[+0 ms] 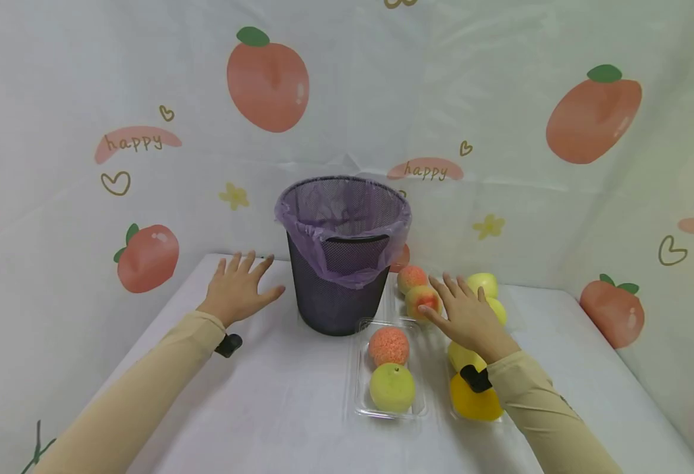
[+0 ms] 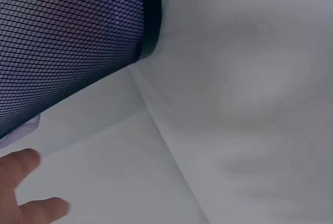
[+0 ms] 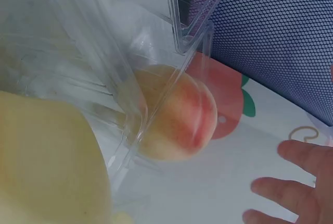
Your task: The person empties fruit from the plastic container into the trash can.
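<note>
My left hand (image 1: 237,288) hovers with spread fingers left of a black mesh bin (image 1: 335,303), holding nothing. A purple plastic bag (image 1: 355,266) lines the bin and folds over its rim. On the other side, my right hand (image 1: 470,321) has its fingers extended above several fruits in clear plastic boxes, gripping none. Closest to it are a red-and-yellow peach (image 3: 182,117) and a large yellow fruit (image 3: 47,156). A clear box (image 1: 361,382) in front of the bin holds a rough pink-orange ball-shaped fruit (image 1: 389,347) and a round green fruit (image 1: 392,388).
More fruits stand right of the bin: a pinkish one (image 1: 411,278), a pale yellow-green one (image 1: 482,284) and a deep yellow one (image 1: 476,400). A white cloth covers the table (image 1: 264,408). Behind hangs a white curtain (image 1: 347,79) printed with peaches.
</note>
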Demonstrator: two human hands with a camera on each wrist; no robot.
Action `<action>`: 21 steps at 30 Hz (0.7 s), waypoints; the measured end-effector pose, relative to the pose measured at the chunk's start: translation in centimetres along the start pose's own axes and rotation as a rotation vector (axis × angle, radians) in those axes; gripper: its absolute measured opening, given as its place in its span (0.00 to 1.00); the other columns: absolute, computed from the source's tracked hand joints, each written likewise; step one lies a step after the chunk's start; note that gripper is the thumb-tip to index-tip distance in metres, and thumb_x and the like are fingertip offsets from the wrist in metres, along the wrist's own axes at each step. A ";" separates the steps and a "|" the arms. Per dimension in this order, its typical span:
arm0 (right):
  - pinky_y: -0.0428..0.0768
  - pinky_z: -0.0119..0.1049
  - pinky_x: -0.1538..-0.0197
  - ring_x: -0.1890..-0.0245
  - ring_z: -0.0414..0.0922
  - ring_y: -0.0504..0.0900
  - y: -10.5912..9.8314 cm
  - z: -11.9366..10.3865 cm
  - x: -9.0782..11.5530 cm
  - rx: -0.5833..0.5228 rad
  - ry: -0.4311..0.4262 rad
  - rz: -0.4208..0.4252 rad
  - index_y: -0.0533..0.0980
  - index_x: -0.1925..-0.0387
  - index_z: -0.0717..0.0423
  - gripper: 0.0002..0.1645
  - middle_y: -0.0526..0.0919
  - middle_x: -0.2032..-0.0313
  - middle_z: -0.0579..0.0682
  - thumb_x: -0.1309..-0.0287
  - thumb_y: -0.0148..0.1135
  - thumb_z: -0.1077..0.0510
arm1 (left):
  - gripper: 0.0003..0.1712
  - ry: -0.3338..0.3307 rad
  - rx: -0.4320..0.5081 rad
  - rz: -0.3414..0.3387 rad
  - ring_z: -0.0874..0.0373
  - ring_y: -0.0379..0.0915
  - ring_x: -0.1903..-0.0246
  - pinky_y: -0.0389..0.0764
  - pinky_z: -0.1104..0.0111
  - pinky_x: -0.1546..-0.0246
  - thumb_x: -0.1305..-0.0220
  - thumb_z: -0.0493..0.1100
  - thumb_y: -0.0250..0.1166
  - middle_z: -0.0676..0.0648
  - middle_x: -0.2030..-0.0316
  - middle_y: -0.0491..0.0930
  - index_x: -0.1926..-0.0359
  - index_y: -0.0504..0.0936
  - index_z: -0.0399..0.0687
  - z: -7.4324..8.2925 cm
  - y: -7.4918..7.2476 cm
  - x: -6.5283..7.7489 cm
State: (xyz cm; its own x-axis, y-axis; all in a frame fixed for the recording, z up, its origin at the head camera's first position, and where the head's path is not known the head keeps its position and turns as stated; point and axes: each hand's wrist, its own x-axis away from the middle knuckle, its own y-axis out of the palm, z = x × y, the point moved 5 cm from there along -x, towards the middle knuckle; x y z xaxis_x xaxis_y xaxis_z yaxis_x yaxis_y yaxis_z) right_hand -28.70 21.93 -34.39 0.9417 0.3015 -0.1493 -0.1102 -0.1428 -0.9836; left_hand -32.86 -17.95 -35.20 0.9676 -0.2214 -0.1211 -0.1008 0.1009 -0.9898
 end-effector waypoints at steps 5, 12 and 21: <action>0.65 0.64 0.36 0.34 0.66 0.64 0.0 -0.2 -0.1 -0.013 -0.042 0.003 0.67 0.33 0.59 0.35 0.68 0.36 0.67 0.32 0.53 0.41 | 0.36 0.033 0.008 -0.043 0.30 0.52 0.32 0.51 0.38 0.32 0.34 0.60 0.55 0.30 0.33 0.62 0.32 0.69 0.45 0.4 0.0 0.3; 0.77 0.57 0.46 0.46 0.61 0.77 0.2 -0.3 -0.5 -0.016 -0.066 -0.012 0.74 0.41 0.59 0.25 0.77 0.43 0.63 0.34 0.58 0.50 | 0.30 0.034 0.130 -0.176 0.33 0.62 0.36 0.65 0.41 0.38 0.34 0.49 0.57 0.31 0.36 0.68 0.36 0.72 0.38 0.3 0.8 0.2; 0.81 0.53 0.53 0.54 0.56 0.82 0.1 -0.4 -0.5 -0.021 -0.056 -0.038 0.76 0.44 0.59 0.22 0.82 0.52 0.60 0.35 0.59 0.52 | 0.27 0.012 0.214 -0.289 0.38 0.74 0.44 0.74 0.45 0.45 0.33 0.50 0.56 0.32 0.45 0.76 0.38 0.73 0.40 0.7 1.0 0.1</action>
State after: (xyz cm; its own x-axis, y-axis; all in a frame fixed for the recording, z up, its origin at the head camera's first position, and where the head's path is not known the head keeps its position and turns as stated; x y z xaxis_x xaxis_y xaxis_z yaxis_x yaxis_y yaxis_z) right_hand -29.07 21.42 -34.33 0.9259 0.3589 -0.1180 -0.0676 -0.1500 -0.9864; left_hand -32.69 -17.21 -36.18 0.9462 -0.2813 0.1599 0.2289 0.2326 -0.9452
